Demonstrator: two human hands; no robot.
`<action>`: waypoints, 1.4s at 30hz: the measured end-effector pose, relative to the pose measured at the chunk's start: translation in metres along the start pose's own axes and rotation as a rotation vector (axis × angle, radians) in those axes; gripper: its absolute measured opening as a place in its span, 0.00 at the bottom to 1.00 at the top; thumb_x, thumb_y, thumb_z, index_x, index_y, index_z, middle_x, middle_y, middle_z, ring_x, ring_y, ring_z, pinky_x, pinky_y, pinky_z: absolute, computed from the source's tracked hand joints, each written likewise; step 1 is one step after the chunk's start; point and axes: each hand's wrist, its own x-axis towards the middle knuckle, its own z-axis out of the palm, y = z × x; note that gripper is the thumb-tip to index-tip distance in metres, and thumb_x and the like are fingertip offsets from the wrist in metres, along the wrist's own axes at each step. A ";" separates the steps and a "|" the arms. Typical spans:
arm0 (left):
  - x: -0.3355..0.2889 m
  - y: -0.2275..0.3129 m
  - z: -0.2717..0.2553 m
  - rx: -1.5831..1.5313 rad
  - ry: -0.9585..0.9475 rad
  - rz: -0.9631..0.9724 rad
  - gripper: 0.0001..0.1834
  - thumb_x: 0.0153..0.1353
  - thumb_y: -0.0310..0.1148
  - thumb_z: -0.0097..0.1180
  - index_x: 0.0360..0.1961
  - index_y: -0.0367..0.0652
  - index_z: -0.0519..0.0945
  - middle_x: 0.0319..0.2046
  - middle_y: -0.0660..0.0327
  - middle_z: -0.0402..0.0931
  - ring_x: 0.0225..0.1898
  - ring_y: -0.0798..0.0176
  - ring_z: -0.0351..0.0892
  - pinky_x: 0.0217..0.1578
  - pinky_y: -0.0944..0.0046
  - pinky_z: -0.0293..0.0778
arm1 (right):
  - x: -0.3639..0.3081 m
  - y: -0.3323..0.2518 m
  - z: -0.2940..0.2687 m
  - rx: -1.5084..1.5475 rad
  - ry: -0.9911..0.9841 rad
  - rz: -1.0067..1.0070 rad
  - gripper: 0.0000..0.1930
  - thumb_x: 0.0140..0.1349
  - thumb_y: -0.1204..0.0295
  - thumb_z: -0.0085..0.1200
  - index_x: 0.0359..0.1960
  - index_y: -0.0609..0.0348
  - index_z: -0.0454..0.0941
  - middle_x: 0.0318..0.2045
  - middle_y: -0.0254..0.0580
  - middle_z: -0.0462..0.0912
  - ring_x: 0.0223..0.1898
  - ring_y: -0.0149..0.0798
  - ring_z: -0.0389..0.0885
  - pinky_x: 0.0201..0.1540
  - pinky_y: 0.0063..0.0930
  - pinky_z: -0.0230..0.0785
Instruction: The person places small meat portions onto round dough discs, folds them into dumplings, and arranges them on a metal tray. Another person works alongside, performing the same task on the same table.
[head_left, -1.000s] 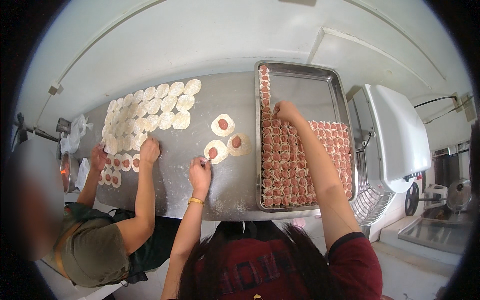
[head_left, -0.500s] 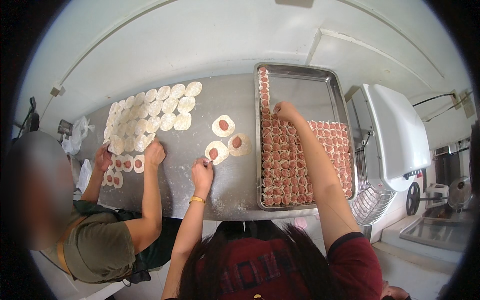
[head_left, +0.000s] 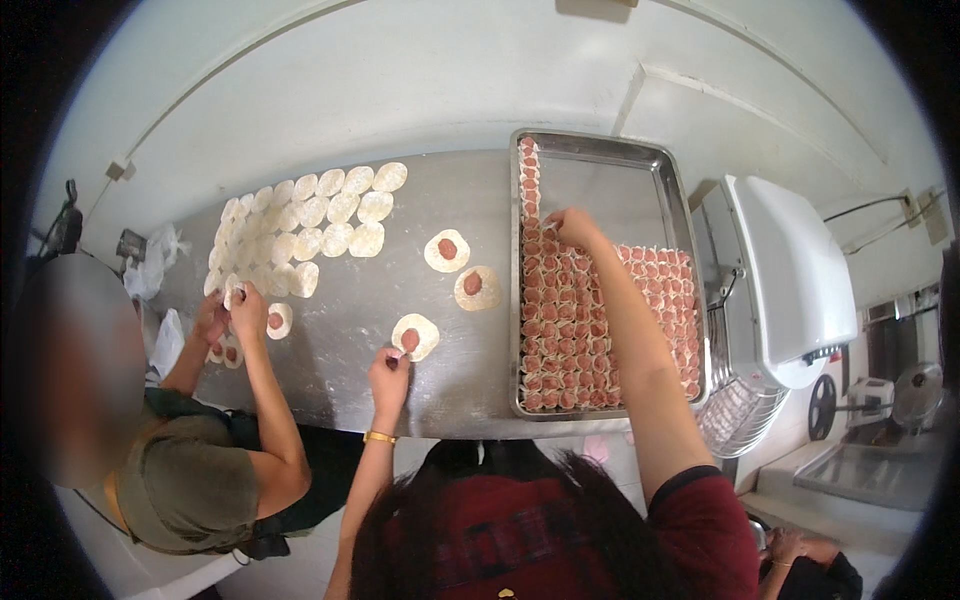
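My left hand (head_left: 389,372) pinches the near edge of a round dough wrapper (head_left: 416,336) with a dab of pink filling, flat on the steel table (head_left: 470,375). Two more filled wrappers (head_left: 447,250) (head_left: 478,287) lie just beyond it. My right hand (head_left: 574,228) reaches over the metal tray (head_left: 600,150) and sets a folded dumpling (head_left: 549,226) at the end of a row. Rows of pink-topped dumplings (head_left: 570,330) fill the tray's near half and run up its left edge.
A co-worker at the left holds a wrapper with both hands (head_left: 228,312) above a few filled ones (head_left: 278,320). Several plain wrappers (head_left: 300,228) lie in rows at the back left. A white machine (head_left: 790,280) and a wire basket (head_left: 735,415) stand right of the tray.
My left hand has drawn one filled wrapper toward the table's front edge. The co-worker's right hand left the plain wrappers and joined the other hand. My right hand stays at the tray.
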 end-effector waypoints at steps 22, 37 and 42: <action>-0.030 -0.015 0.007 -0.245 0.153 -0.120 0.14 0.52 0.22 0.57 0.41 0.37 0.71 0.31 0.60 0.76 0.31 0.69 0.75 0.35 0.69 0.71 | -0.125 -0.101 0.098 0.455 0.329 -0.686 0.17 0.46 0.85 0.46 0.40 0.61 0.77 0.37 0.52 0.78 0.41 0.52 0.77 0.44 0.40 0.69; -0.032 -0.040 -0.011 -0.290 0.037 -0.140 0.15 0.51 0.21 0.56 0.42 0.35 0.72 0.32 0.60 0.75 0.32 0.69 0.73 0.35 0.69 0.71 | -0.162 -0.171 0.220 0.080 0.252 -0.531 0.13 0.46 0.80 0.48 0.36 0.66 0.74 0.37 0.51 0.72 0.41 0.51 0.72 0.43 0.40 0.68; -0.030 -0.037 -0.011 -0.307 0.026 -0.151 0.14 0.51 0.22 0.55 0.41 0.35 0.73 0.32 0.62 0.73 0.30 0.71 0.70 0.33 0.71 0.69 | -0.157 -0.173 0.222 0.202 0.158 -0.416 0.12 0.47 0.80 0.48 0.36 0.66 0.74 0.37 0.53 0.72 0.39 0.55 0.75 0.41 0.44 0.69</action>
